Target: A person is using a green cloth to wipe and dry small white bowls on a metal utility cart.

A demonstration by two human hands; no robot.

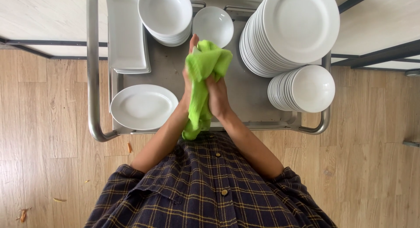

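A bright green cloth (205, 66) is bunched between both of my hands above the middle of a steel cart (94, 101). My left hand (189, 75) presses the cloth from the left, fingers pointing away from me. My right hand (217, 97) grips the cloth from the right, lower down. A tail of the cloth hangs toward my checked shirt. Nearest on the cart is a white oval plate (143, 106), left of my hands.
On the cart stand a tall stack of large white plates (297, 27), a stack of small plates (308, 89), stacked bowls (165, 13), a single small bowl (213, 26) and rectangular white dishes (127, 35). Wooden floor with small scraps (22, 215) surrounds the cart.
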